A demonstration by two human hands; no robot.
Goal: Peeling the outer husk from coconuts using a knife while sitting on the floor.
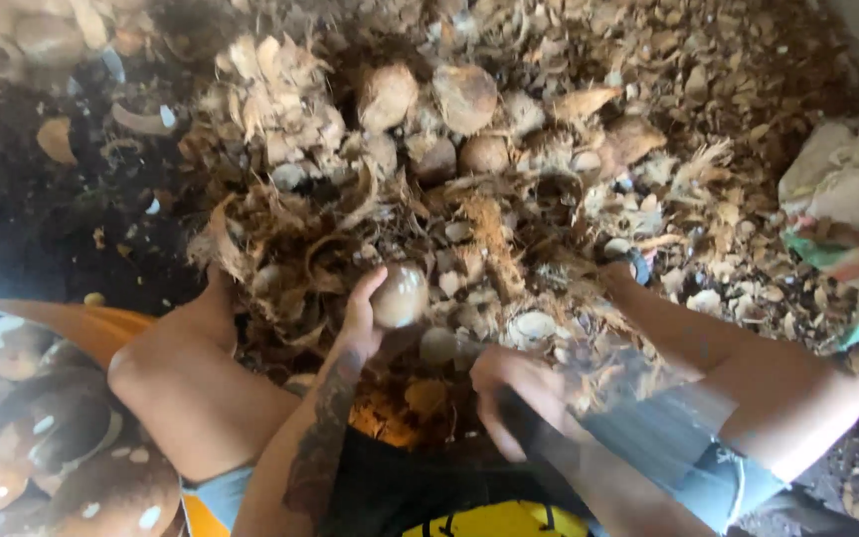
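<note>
My left hand (pixel 362 316) holds a small round brown coconut (pixel 400 295) up over a heap of husk and shell. My right hand (pixel 511 396) is low in front of me, closed on the dark handle of a broad blade (pixel 648 423) that is blurred and points to the right. Both of my bare knees flank the hands. More peeled coconuts (pixel 465 97) lie at the far side of the heap.
Dry husk fibre and broken shell (pixel 469 229) cover the ground ahead and to the right. An orange tub (pixel 101 328) at my left holds several brown coconuts. A crumpled sack (pixel 847 219) lies at the right edge. Dark ground is at the upper left.
</note>
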